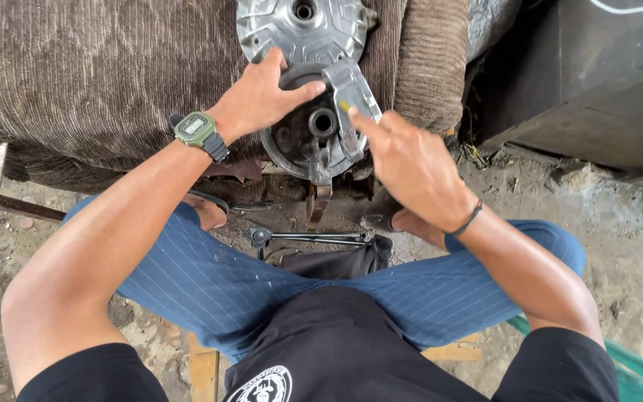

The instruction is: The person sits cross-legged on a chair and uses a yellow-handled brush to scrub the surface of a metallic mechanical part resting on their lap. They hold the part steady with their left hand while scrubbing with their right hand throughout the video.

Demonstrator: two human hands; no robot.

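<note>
While the left hand (pixel 262 97) steadies the round metal hub (pixel 308 141), fingers spread, the right hand (pixel 407 160) pinches a curved shoe (pixel 351 100), only half seated.

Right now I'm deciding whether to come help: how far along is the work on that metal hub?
Done: the round metal hub rests against the brown cushion. In hand: left hand steadies it, right hand touches the grey bracket. Left: the long-handled tool lies untouched on the ground.
</note>
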